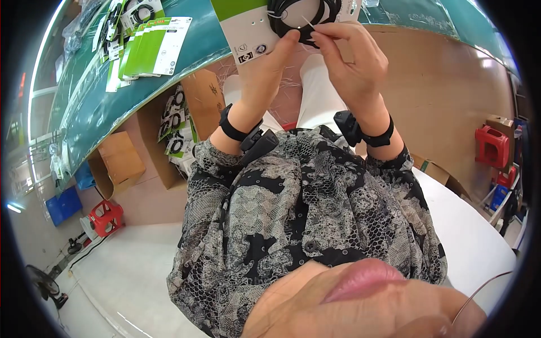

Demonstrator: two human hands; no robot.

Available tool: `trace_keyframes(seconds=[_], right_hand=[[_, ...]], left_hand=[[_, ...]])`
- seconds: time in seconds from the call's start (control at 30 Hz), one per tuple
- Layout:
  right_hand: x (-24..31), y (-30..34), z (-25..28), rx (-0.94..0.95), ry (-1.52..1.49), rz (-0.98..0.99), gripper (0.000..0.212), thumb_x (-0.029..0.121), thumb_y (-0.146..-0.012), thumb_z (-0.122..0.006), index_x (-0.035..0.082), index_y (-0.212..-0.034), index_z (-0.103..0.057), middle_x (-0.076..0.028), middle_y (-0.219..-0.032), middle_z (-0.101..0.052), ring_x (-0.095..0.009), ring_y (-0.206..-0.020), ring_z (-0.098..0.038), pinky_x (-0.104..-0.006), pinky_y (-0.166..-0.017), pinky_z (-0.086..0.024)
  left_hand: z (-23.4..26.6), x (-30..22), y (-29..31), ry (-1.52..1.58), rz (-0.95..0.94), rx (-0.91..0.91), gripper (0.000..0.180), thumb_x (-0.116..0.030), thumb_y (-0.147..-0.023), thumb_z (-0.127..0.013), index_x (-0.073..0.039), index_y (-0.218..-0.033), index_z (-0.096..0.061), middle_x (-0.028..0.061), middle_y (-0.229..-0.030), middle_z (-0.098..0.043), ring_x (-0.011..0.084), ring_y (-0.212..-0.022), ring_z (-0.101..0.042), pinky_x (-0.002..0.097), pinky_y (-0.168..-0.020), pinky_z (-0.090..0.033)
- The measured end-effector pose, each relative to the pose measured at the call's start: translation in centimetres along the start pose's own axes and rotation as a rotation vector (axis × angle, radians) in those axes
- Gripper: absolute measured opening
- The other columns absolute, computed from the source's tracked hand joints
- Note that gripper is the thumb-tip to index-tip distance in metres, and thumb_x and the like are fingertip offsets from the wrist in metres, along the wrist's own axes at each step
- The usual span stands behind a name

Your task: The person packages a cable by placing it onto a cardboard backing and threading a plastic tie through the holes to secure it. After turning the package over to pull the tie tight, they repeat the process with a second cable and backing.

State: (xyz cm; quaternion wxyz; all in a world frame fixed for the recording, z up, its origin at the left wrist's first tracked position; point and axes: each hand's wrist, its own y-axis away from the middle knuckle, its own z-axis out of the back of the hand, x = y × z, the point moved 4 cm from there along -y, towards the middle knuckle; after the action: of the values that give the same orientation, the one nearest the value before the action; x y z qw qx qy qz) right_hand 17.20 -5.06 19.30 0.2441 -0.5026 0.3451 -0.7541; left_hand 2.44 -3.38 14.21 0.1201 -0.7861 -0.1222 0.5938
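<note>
My left hand [270,62] grips the lower edge of a white and green packaging card [248,25], held up at the top of the view. A coiled black cable [304,14] lies against the card. My right hand [352,56] pinches a thin white tie [309,23] at the coil with thumb and forefinger. Both wrists wear black bands with small black devices. My patterned grey and black sleeves fill the middle of the view.
A green table [96,107] curves across the top left, carrying a stack of green and white cards [152,48] and packed cables. Open cardboard boxes [121,160] with packed cards stand under it. Red stools [107,217] sit left and right on the floor.
</note>
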Motion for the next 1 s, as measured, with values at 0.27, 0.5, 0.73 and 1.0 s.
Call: trace_keyframes(seconds=[0.27, 0.5, 0.73, 1.0], right_hand=[[0.5, -0.1, -0.4, 0.059, 0.387, 0.137, 0.011, -0.002, -0.073, -0.067, 0.004, -0.081, -0.063, -0.006, -0.072, -0.058, -0.021, -0.063, -0.059, -0.0290, -0.058, -0.047], [0.5, -0.2, -0.6, 0.140, 0.454, 0.148, 0.012, 0.000, -0.072, -0.067, 0.005, -0.082, -0.063, -0.006, -0.070, -0.057, -0.023, -0.063, -0.057, -0.0321, -0.058, -0.047], [0.6, -0.1, -0.8, 0.154, 0.454, 0.134, 0.010, 0.001, -0.073, -0.067, 0.005, -0.081, -0.062, -0.006, -0.071, -0.057, -0.025, -0.065, -0.058, -0.0327, -0.059, -0.047], [0.6, -0.2, -1.1, 0.160, 0.413, 0.128, 0.015, 0.001, -0.073, -0.066, 0.004, -0.087, -0.060, -0.009, -0.078, -0.060, -0.028, -0.068, -0.059, -0.0343, -0.060, -0.047]], left_hand=[[0.0, 0.9, -0.1, 0.158, 0.060, -0.080, 0.037, 0.001, -0.084, -0.065, -0.003, -0.118, -0.050, 0.0048, -0.108, -0.058, 0.0137, -0.093, -0.060, 0.0254, -0.075, -0.054], [0.2, 0.8, 0.1, -0.073, -0.044, -0.101, 0.019, -0.013, -0.082, -0.071, -0.002, -0.095, -0.063, 0.0001, -0.085, -0.063, 0.0083, -0.072, -0.057, 0.0232, -0.062, -0.046], [0.0, 0.0, 0.2, -0.164, -0.076, -0.132, 0.017, -0.011, -0.082, -0.072, -0.002, -0.094, -0.064, -0.0003, -0.083, -0.064, 0.0077, -0.071, -0.057, 0.0230, -0.061, -0.046], [0.2, 0.3, 0.8, -0.415, -0.241, -0.051, 0.024, -0.005, -0.076, -0.073, 0.000, -0.099, -0.066, 0.0056, -0.087, -0.064, 0.0142, -0.074, -0.062, 0.0248, -0.062, -0.049]])
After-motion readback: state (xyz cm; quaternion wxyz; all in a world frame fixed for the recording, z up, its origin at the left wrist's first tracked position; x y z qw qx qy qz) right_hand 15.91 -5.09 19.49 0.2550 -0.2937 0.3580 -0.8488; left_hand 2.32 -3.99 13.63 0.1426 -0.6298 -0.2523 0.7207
